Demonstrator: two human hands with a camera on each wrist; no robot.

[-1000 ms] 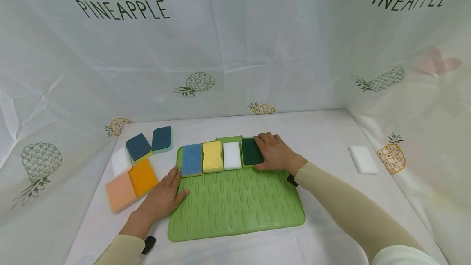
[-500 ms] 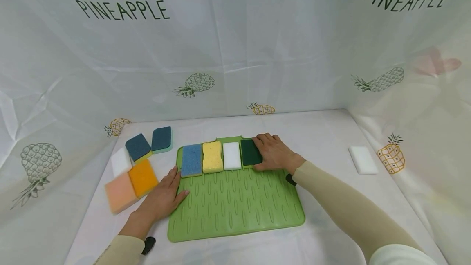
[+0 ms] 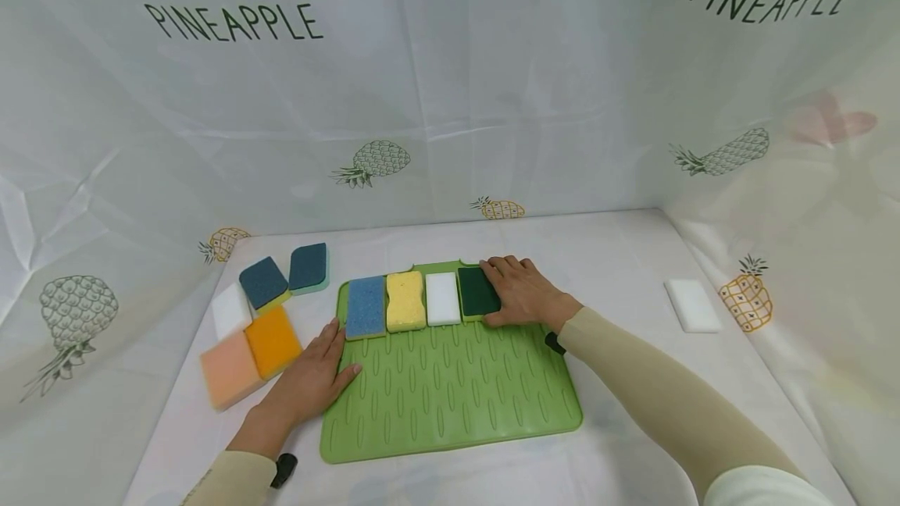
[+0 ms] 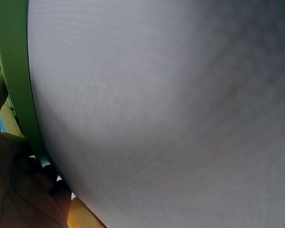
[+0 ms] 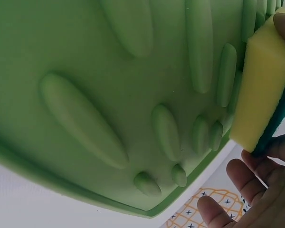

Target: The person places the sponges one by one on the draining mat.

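Cloth (image 3: 534, 84) hung behind; left hand (image 3: 312, 381) touched the mat (image 3: 453, 397) straight-fingered; right hand (image 3: 522, 293) pinched a sponge (image 3: 477, 292); lettering (image 3: 235, 23) read "PINEAPPLE".

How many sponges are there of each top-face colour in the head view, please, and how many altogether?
White sponges: 3
Dark blue sponges: 2
Light blue sponge: 1
Yellow sponge: 1
Dark green sponge: 1
Orange sponge: 1
Peach sponge: 1
Total: 10

Booth-like workspace, pineapple-print sheeting (image 3: 534, 100) on 3 sides, white-covered table (image 3: 605, 264) inside
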